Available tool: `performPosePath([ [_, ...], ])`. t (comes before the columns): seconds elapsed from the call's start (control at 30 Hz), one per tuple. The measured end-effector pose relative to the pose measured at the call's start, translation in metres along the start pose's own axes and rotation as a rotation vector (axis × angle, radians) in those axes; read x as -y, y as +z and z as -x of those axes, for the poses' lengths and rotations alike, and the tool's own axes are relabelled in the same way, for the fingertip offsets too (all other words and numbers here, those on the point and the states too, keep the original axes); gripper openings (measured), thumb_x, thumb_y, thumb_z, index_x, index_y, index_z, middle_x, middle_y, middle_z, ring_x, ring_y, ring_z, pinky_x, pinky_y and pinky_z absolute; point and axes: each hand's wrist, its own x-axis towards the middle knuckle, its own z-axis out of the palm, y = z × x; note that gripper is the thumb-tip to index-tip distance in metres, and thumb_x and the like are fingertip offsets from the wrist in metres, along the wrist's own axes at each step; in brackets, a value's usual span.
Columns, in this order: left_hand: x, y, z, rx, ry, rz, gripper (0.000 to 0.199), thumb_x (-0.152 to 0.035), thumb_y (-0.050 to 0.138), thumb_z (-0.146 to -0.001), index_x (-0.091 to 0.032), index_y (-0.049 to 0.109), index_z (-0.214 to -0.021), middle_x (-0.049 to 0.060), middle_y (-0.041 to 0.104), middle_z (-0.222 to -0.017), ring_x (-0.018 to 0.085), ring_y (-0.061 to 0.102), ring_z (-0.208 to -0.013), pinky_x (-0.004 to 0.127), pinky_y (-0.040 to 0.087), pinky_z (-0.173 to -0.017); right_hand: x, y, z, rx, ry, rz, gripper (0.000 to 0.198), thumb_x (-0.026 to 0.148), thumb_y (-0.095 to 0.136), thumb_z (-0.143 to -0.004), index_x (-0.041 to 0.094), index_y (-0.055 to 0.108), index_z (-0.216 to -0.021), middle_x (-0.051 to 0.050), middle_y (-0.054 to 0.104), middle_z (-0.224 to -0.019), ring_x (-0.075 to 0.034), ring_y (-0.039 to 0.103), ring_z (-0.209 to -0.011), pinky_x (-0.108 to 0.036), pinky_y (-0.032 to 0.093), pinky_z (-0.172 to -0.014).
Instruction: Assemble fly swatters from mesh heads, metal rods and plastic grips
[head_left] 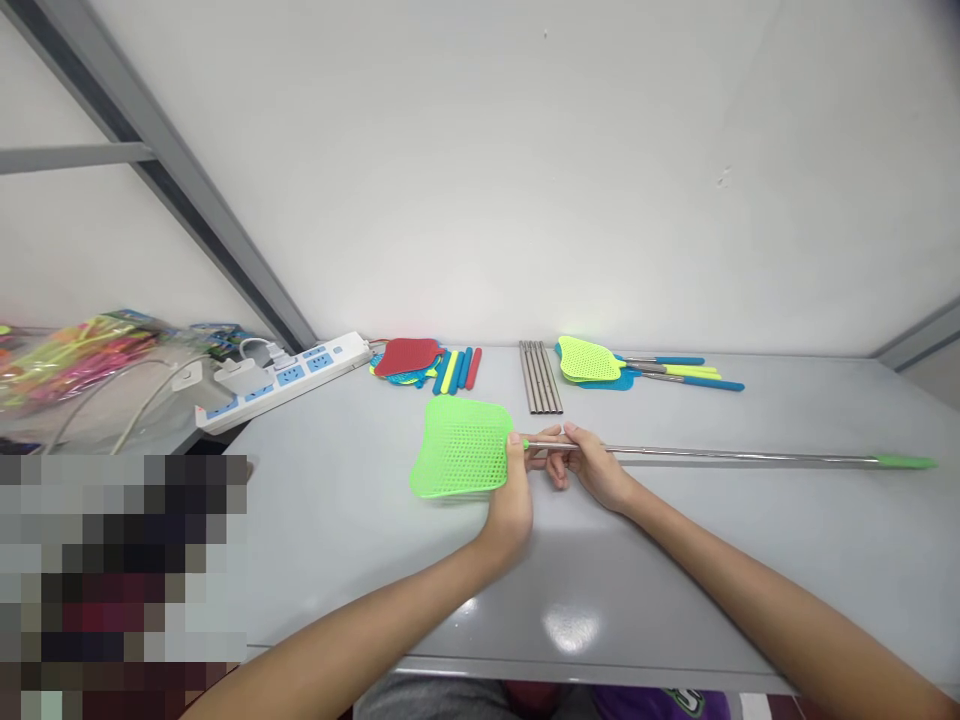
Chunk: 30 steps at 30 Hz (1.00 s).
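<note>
A green fly swatter (461, 450) lies across my view, its perforated head to the left. From the head a long, extended metal rod runs right to a green handle (905, 462). My left hand (513, 490) grips the swatter at the base of its head, thumb on top. Close beside it, my right hand (596, 468) pinches the rod between thumb and fingers. The swatter is held just above the grey table (337, 560).
Behind lie stacked swatter heads (409, 357), several coloured handles (459, 371), several metal rods (540, 377) and swatters with handles attached (592, 361). At left are a power strip (300, 372) with plugs and cables, and plastic-wrapped items (82, 360). A white wall (525, 180) stands behind.
</note>
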Motion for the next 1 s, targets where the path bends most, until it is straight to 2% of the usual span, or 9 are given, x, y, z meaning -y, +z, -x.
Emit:
performPosePath([
  [0.13,0.001,-0.002,-0.004,-0.109,0.036,-0.031,0.041,-0.044,0.032,-0.081,-0.015,0.061,-0.078,0.006,0.063,-0.077,0.016,0.055,-0.072,0.029,0.041,-0.07,0.0,0.002,-0.001,-0.175,-0.017,-0.023,0.045,0.038,0.041,-0.079,0.017,0.034,-0.04,0.005,0.029,-0.035,-0.007,0.029,-0.035,-0.022,0.022,-0.038],
  [0.27,0.001,-0.003,-0.006,-0.111,0.062,-0.047,0.041,-0.044,0.03,-0.082,-0.015,0.059,-0.075,0.006,0.063,-0.072,0.015,0.055,-0.066,0.027,0.04,-0.066,0.005,0.003,-0.004,-0.317,-0.052,-0.143,0.043,0.035,0.051,-0.075,0.018,0.025,-0.044,0.008,0.017,-0.04,-0.005,0.019,-0.035,-0.022,0.015,-0.037],
  [0.43,-0.002,-0.002,-0.009,-0.145,0.067,-0.005,0.039,-0.044,0.03,-0.081,-0.014,0.054,-0.075,0.006,0.062,-0.072,0.012,0.053,-0.057,0.025,0.039,-0.061,0.01,-0.001,-0.005,-0.431,-0.105,-0.299,0.04,0.034,0.049,-0.075,0.018,0.029,-0.044,0.008,0.017,-0.041,-0.005,0.017,-0.035,-0.022,0.014,-0.036],
  [0.63,-0.003,-0.006,-0.015,-0.225,0.016,0.115,0.033,-0.042,0.034,-0.079,-0.015,0.052,-0.071,0.003,0.059,-0.063,0.01,0.05,-0.05,0.023,0.038,-0.055,0.009,-0.008,-0.005,-0.552,-0.268,-0.371,0.04,0.032,0.047,-0.075,0.017,0.028,-0.043,0.007,0.018,-0.039,-0.006,0.021,-0.035,-0.021,0.018,-0.035],
  [0.73,-0.003,-0.008,-0.016,-0.261,0.024,0.153,0.03,-0.04,0.035,-0.079,-0.016,0.05,-0.071,0.002,0.059,-0.065,0.009,0.049,-0.05,0.023,0.037,-0.053,0.01,-0.012,-0.005,-0.623,-0.332,-0.4,0.04,0.033,0.045,-0.076,0.018,0.027,-0.043,0.007,0.018,-0.038,-0.007,0.022,-0.033,-0.022,0.019,-0.035],
  [0.83,-0.005,-0.009,-0.016,-0.262,0.052,0.176,0.028,-0.039,0.035,-0.079,-0.017,0.049,-0.071,0.0,0.058,-0.07,0.009,0.049,-0.049,0.022,0.037,-0.053,0.011,-0.015,-0.006,-0.666,-0.361,-0.403,0.04,0.035,0.042,-0.076,0.018,0.025,-0.044,0.007,0.018,-0.037,-0.007,0.021,-0.032,-0.023,0.019,-0.035],
  [1.0,-0.006,-0.011,-0.017,-0.271,0.045,0.216,0.024,-0.039,0.038,-0.078,-0.018,0.048,-0.072,-0.003,0.052,-0.06,0.008,0.049,-0.05,0.021,0.036,-0.053,0.012,-0.02,-0.007,-0.717,-0.419,-0.312,0.041,0.038,0.04,-0.077,0.018,0.023,-0.045,0.007,0.017,-0.038,-0.006,0.022,-0.032,-0.023,0.02,-0.035],
])
